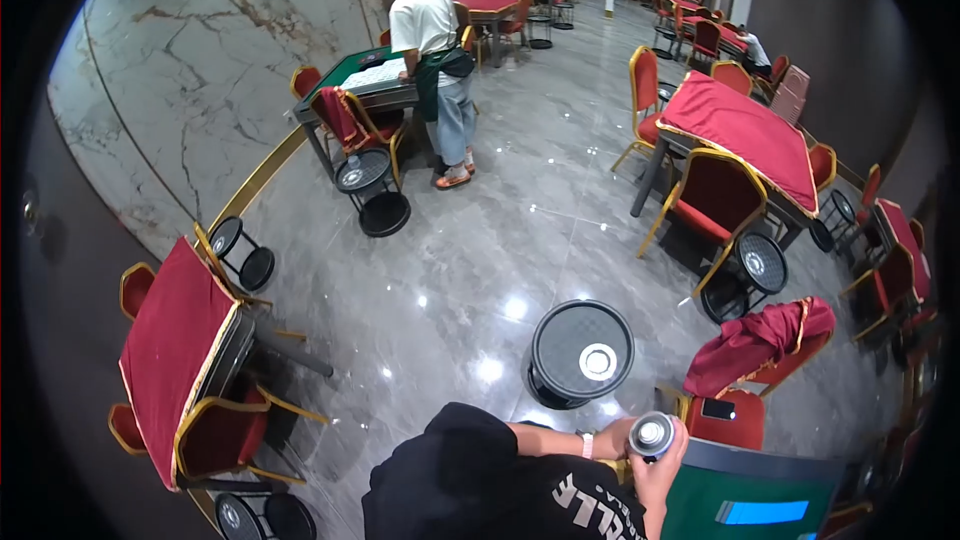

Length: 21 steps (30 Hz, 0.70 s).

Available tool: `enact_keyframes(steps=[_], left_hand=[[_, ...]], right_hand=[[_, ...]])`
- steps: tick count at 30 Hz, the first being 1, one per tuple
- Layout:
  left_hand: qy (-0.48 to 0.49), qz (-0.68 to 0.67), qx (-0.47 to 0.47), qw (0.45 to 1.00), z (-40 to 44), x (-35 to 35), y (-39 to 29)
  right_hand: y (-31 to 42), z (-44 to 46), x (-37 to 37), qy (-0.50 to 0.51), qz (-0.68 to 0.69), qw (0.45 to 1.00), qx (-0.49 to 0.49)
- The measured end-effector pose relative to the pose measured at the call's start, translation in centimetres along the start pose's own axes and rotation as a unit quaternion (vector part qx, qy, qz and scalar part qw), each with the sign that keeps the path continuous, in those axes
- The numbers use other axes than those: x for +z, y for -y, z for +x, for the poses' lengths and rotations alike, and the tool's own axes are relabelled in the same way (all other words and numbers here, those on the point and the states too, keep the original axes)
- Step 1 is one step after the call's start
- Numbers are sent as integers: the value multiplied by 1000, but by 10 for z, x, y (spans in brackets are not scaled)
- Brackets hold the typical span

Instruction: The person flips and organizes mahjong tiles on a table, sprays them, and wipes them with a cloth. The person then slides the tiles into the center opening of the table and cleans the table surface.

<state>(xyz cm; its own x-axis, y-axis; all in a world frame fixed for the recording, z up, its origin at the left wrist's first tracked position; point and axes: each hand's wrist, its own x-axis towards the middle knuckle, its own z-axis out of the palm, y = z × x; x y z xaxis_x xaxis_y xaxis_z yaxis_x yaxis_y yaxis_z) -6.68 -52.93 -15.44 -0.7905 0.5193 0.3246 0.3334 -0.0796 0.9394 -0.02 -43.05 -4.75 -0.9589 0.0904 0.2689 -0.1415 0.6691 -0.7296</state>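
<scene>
An aerosol can (652, 434) with a silver domed top and pale nozzle stands upright in front of my body. My right hand (664, 470) is wrapped round its side, fingers closed. My left hand (613, 439), with a pale band at the wrist, comes in from the left against the can. Its fingers are mostly hidden, so its grip does not show. Just beyond the hands is a red-seated chair (728, 422) with a phone (718, 409) on its seat and a red cloth (757, 345) over its back. A green-topped table (690, 505) with blue tile rows (764, 512) lies to the right.
A round black side stand (570, 335) is on the floor ahead. Tables under red cloths stand left (180, 315) and right (745, 130), ringed by chairs and small stands. A person in a white top (425, 25) leans at another green table (340, 75).
</scene>
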Motion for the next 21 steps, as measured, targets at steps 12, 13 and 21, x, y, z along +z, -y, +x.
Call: enact_keyframes(steps=[12,13,21], left_hand=[[180,-82,-29,980,17,2,-25],[197,-127,-24,972,16,13,-4],[342,-64,-89,933,5,48,21]], right_hand=[[-11,-33,-8,-106,-4,991,76],[-11,-34,-10,-114,-5,989,95],[-12,-79,-8,-235,-3,949,210]])
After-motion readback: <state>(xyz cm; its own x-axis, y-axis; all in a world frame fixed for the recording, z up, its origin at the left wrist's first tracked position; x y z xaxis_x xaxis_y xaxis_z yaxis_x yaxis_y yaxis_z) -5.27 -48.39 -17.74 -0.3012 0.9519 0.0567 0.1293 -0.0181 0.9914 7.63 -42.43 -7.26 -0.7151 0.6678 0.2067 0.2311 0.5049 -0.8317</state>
